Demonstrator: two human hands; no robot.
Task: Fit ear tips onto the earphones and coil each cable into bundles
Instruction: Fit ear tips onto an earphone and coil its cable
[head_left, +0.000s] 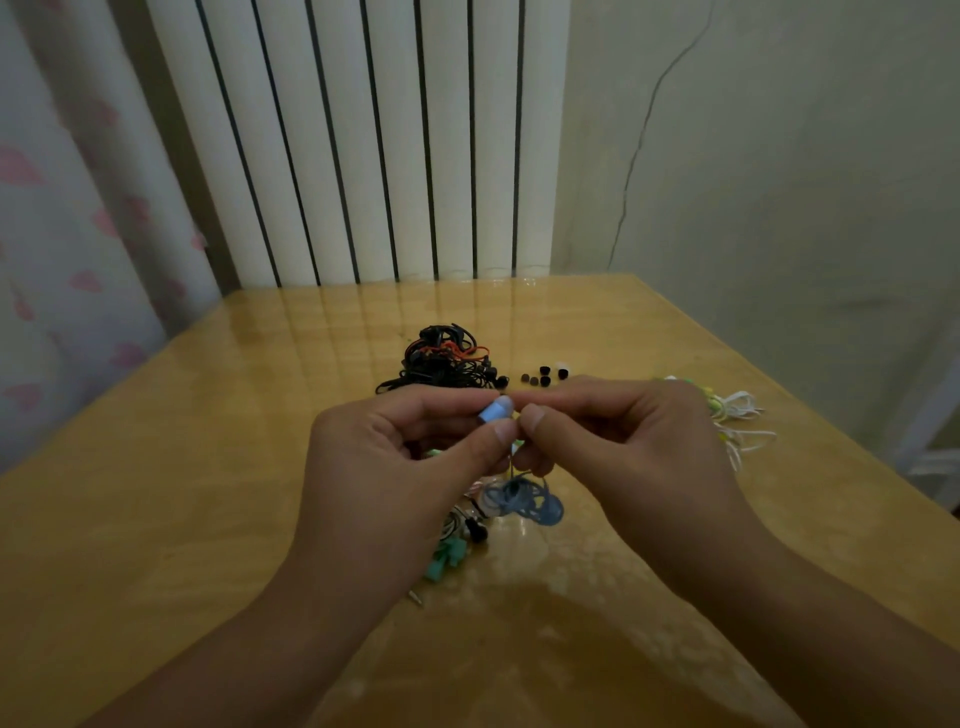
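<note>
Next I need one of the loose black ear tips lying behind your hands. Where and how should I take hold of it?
Pinch one small black rubber ear tip across its rounded sides, coming straight down from above. The tips lie apart on the glossy yellow wooden table, right of the tangled black cable pile, so fingertips probably fit around an outer one. Both the left hand and right hand currently hold the light blue earphone.

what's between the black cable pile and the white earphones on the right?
In the head view, a few loose ear tips lie on the table between the black cable pile and the white earphones; mostly black, one white.
</note>
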